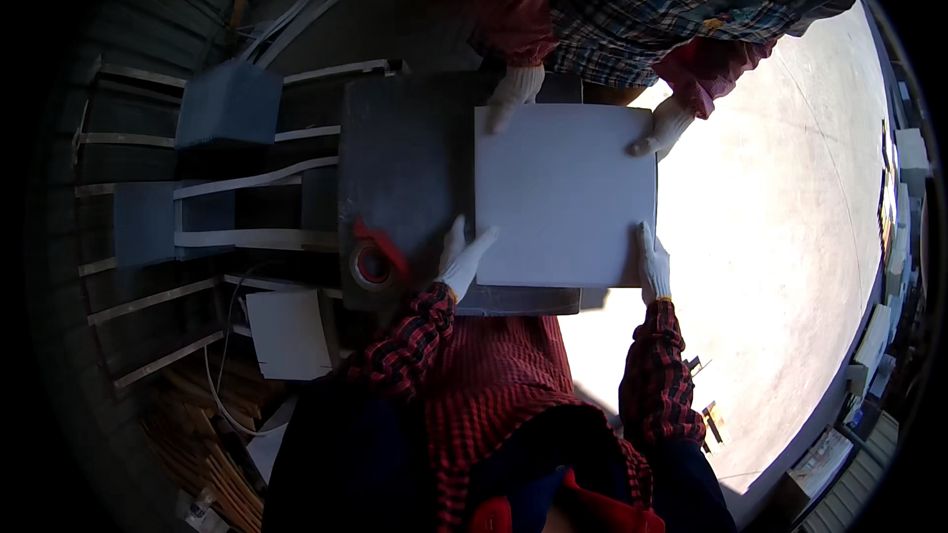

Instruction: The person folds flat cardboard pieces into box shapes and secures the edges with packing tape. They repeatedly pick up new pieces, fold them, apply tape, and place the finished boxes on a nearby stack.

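Note:
A white rectangular board or stack of sheets [566, 199] lies on a dark tabletop [405, 153], reaching past its right edge. My left hand [464, 259], in a white glove, is at its left edge near the front corner, fingers apart, thumb tip at the edge. Opposite, my right hand [654, 265], also gloved, rests flat along the right edge with fingers stretched out. Across the table, a co-worker's gloved hand [515, 97] touches the far left corner. The co-worker's other hand [663, 128] is at the far right corner.
A roll of red tape [372, 264] lies on the table's left part. Slatted racks with grey-blue stacks [229, 104] stand at the left. Below them are a white box-like piece [288, 334] and a cable [210, 375]. Bright floor [770, 237] stretches to the right.

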A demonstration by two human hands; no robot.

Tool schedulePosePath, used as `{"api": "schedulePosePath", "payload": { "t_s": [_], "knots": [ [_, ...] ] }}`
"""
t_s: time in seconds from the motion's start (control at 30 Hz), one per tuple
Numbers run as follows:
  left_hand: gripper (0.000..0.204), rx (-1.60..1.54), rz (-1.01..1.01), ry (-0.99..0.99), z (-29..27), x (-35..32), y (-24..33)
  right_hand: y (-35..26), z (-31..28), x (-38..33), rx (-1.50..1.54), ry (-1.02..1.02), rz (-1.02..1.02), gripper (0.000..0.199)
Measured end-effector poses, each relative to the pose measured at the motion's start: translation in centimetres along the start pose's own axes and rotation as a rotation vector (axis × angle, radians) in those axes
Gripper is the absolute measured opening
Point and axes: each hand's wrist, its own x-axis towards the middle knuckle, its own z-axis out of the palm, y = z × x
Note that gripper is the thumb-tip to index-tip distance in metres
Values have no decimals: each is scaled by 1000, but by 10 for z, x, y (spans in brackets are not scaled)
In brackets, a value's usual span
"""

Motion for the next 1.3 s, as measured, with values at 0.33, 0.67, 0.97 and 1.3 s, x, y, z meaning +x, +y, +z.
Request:
{"api": "schedulePosePath", "payload": {
  "t_s": [0.33,0.67,0.97,1.3],
  "knots": [
    [71,-80,-112,-53,35,-3,42,63,-4,73,-37,-161,-146,63],
    [58,-315,-131,103,34,19,15,35,8,66,36,-329,59,101],
    [68,-261,-232,80,78,-40,-51,44,-44,2,-102,-349,-29,101],
    [62,-396,-220,-182,-1,-138,-84,-3,3,-36,-273,-312,-61,99]
  ]
}}
